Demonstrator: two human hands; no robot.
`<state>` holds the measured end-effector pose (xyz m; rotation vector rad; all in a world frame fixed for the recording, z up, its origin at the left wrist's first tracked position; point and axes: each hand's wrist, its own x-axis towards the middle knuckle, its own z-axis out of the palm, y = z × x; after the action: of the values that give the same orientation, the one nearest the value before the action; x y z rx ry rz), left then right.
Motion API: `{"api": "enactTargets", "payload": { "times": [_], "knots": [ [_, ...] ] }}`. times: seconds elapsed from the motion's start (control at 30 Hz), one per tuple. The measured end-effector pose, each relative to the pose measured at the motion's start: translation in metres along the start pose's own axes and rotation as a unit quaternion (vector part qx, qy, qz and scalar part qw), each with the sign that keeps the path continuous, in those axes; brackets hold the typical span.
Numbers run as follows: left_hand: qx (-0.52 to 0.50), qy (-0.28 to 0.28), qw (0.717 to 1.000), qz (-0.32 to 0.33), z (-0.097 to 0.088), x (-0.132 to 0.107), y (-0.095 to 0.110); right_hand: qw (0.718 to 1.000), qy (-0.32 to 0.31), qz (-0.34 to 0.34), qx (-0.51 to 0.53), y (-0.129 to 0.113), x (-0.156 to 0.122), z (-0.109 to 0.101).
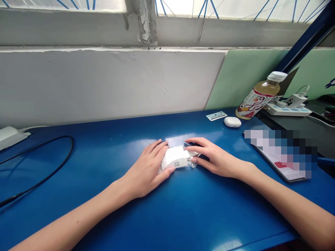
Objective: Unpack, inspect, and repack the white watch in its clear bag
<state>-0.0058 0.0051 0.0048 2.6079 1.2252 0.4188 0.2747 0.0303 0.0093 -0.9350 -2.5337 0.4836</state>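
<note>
A small white box [176,157] in a clear plastic wrap lies on the blue table [183,209], with a printed code on its near side. My left hand [148,170] grips its left end, fingers over the top and thumb against the near edge. My right hand [211,157] lies at the box's right end, fingers curled onto the wrap's loose flap.
A black cable [52,164] loops across the left of the table beside a white adapter [9,136]. At the back right stand a drink bottle [259,97], a white earbud case [232,121], a small label card [216,115] and a power strip [288,109]. A tablet [282,164] lies at right.
</note>
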Motion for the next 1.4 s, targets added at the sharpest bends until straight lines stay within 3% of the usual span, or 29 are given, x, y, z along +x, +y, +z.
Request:
{"api": "enactTargets", "payload": {
  "times": [0.4,0.7,1.4],
  "knots": [
    [0.010,-0.017,1.000,-0.014,-0.001,0.001,0.001,0.997,-0.063,0.043,0.024,0.000,-0.002,-0.020],
    [0.005,-0.003,1.000,-0.015,0.000,0.000,0.002,0.999,-0.010,0.034,0.031,-0.001,0.002,-0.002],
    [-0.012,-0.009,0.999,-0.032,-0.005,0.002,0.008,0.996,0.073,0.051,0.030,0.012,0.002,-0.015]
  ]
}}
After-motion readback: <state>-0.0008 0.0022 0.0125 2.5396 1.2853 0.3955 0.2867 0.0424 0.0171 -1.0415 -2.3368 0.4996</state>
